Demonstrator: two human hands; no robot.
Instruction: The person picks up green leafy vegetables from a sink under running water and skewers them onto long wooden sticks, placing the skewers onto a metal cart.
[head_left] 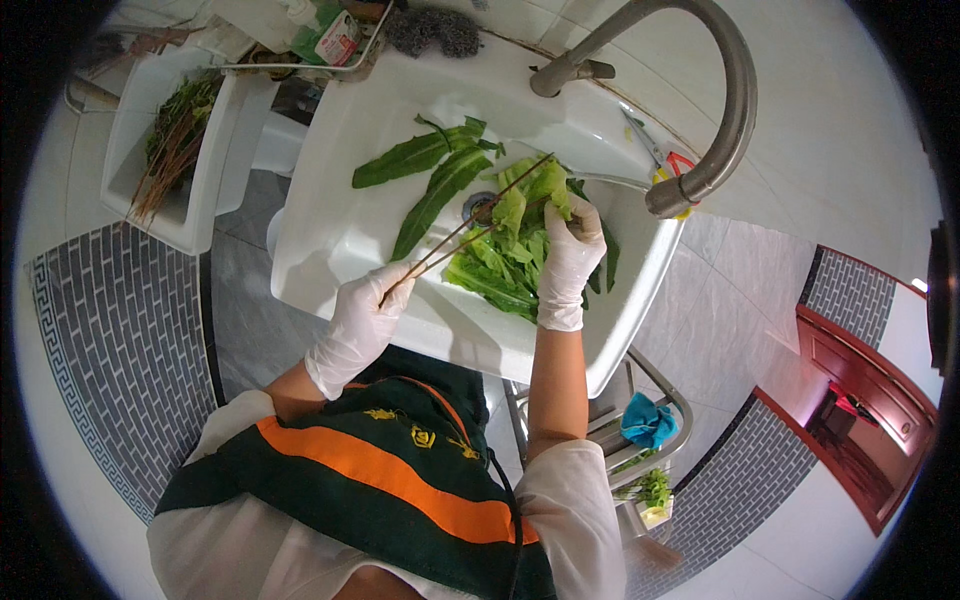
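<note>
My left hand (362, 312), in a white glove, is closed around two long thin brown sticks (455, 250). They slant up to the right over the sink, and their exact kind is unclear. My right hand (572, 255), also gloved, pinches a pale green lettuce leaf (540, 187) near the tip of the longer stick. Below and beside it, more loose lettuce leaves (492, 275) lie in the white sink (345, 240). Two long dark green leaves (440, 195) rest left of the drain (480, 207), which the sticks and leaves partly cover.
A curved metal faucet (735, 130) arches over the sink's right side. Scissors (655, 145) lie on the right rim. At the left, a white bin (190, 210) holds brown stems and greens. A dark scrubber (432, 32) and green bottle (328, 38) stand behind. A blue cloth (647, 420) hangs on a metal rack.
</note>
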